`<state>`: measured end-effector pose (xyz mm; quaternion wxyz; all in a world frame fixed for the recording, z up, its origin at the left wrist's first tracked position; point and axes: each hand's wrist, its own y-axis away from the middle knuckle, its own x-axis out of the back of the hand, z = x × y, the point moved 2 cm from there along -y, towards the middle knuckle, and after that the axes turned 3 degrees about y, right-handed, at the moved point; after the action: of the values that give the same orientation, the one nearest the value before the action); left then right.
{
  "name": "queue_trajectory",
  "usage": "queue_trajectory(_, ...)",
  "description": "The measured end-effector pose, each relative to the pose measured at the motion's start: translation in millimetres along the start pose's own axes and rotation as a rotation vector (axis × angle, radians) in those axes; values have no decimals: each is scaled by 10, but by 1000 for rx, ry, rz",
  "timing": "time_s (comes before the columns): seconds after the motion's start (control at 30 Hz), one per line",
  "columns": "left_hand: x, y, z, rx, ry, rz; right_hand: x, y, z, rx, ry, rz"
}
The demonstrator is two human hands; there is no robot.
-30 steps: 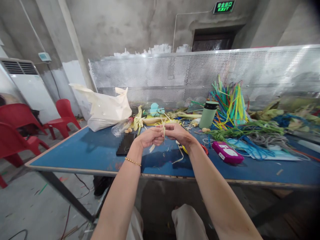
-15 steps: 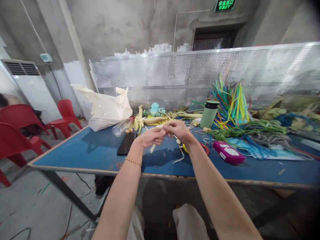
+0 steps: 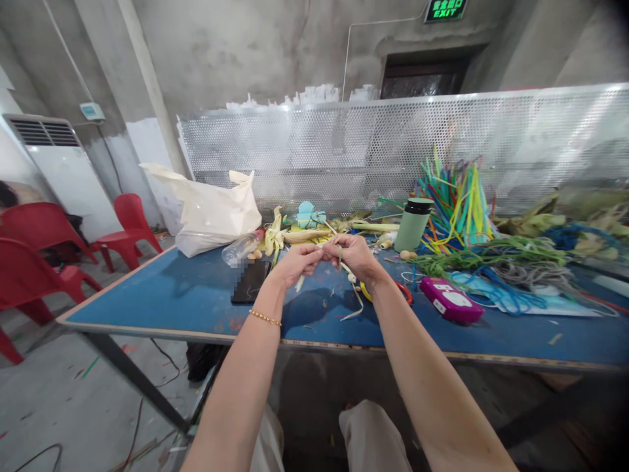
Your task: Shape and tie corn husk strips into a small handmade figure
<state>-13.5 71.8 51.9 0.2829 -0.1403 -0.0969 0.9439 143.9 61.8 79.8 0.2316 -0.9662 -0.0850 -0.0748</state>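
Both my hands are raised together over the blue table point(image 3: 162, 298). My left hand point(image 3: 296, 262) pinches a pale straw-like leaf strip point(image 3: 327, 248), its short end hanging below the fingers. My right hand point(image 3: 354, 255) is closed on the same strip, fingers curled round it, and a loose length trails down toward the table point(image 3: 354, 308). A gold bracelet point(image 3: 265, 318) sits on my left wrist. A dark phone point(image 3: 250, 282) lies flat just left of my left hand.
A white plastic bag point(image 3: 211, 210), a clear bottle point(image 3: 240, 249) and husk leaves point(image 3: 304, 233) lie behind the hands. A green flask point(image 3: 413, 224), coloured strips point(image 3: 455, 196), tangled cords point(image 3: 496, 269) and a magenta box point(image 3: 451, 300) fill the right. Red chairs point(image 3: 44, 255) stand left; a perforated metal screen point(image 3: 393, 151) backs the table.
My hands have stayed close together and shifted slightly up and away; my right fingers have turned and curled further round the strip. The view has drifted a little.
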Motion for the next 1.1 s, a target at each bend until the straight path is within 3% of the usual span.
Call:
queue_trajectory(0.37,-23,-13,24,33,-106,169,-22,-19,22,22,24,14)
queue_trajectory(0.53,10,-17,31,55,-100,205,33,-15,22,4,-38,99)
queue_trajectory(0.67,16,-14,34,56,-112,249,190,-76,106,-11,-67,271)
queue_trajectory(0.77,25,-25,27,50,-151,293,350,-119,173,12,51,530)
queue_trajectory(0.83,36,-37,15,52,-202,316,407,-118,159,130,250,697)
queue_trajectory(0.87,43,-44,8,56,-233,322,401,-114,135,227,367,715)
queue_trajectory(0.93,58,-57,-7,64,-296,331,315,-109,81,447,578,578)
queue_trajectory(1.0,76,-70,-23,61,-349,336,178,-106,66,600,713,299)
queue_trajectory(1.1,109,-95,-52,45,-399,347,27,-108,126,639,835,-22)
